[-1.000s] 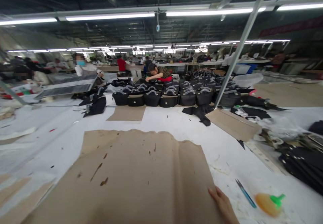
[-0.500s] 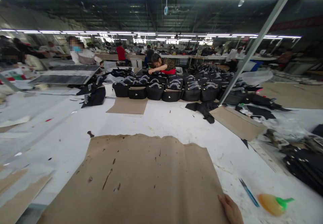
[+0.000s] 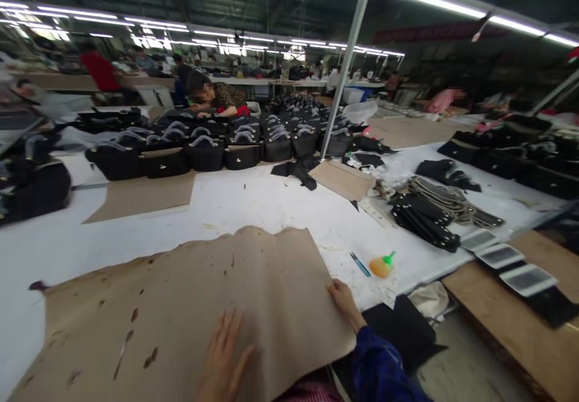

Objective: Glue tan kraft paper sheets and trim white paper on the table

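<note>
A large sheet of brown paper, with dark stains and a wavy far edge, lies over the white table in front of me. My left hand rests flat on it with the fingers spread, blurred a little. At the sheet's right edge my right hand pinches the paper, its thumb hidden from sight. Just beyond that hand lie a pair of blue-handled thread snips and a bottle of amber liquid with a green nozzle.
Rows of black handbags line the far side of the table. A metal pole rises beside black scraps. Stacked black pieces lie to the right, near a wooden board. A co-worker leans over the bags.
The view has swung to the right. My left hand has come into view, flat on the paper. My right hand still holds the sheet's right edge.
</note>
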The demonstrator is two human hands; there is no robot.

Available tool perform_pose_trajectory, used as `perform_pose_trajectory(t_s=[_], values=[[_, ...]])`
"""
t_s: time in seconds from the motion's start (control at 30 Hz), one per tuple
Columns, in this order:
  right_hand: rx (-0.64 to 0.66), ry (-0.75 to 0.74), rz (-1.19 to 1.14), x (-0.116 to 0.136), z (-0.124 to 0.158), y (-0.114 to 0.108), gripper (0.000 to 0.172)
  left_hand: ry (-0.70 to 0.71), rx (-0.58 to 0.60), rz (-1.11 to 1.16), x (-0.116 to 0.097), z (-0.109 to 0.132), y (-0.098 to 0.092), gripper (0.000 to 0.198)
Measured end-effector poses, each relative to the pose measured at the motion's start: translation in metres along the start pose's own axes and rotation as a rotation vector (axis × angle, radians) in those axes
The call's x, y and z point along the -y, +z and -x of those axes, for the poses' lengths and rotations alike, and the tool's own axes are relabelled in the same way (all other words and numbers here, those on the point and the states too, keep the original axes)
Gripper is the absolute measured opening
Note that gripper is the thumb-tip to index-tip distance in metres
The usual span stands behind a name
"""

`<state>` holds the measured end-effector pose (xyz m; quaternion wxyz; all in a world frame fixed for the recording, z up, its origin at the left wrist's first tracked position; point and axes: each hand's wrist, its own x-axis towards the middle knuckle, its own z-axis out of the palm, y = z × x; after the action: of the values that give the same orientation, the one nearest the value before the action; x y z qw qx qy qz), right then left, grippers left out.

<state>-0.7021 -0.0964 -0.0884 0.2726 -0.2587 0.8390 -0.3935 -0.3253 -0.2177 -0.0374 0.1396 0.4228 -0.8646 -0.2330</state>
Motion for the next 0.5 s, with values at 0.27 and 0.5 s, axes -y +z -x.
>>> perform_pose_trajectory(t_s=[0.27,0.5], values=[[-0.118,0.058,-0.035,-0.039,0.003,-0.062,0.028,0.031,0.510,-0.460,-0.052,-0.053,0.095,0.099],[-0.531,0.188,-0.009,-0.094,-0.001,-0.152,0.094,0.024,0.484,-0.522,-0.038,-0.048,0.123,0.105]])
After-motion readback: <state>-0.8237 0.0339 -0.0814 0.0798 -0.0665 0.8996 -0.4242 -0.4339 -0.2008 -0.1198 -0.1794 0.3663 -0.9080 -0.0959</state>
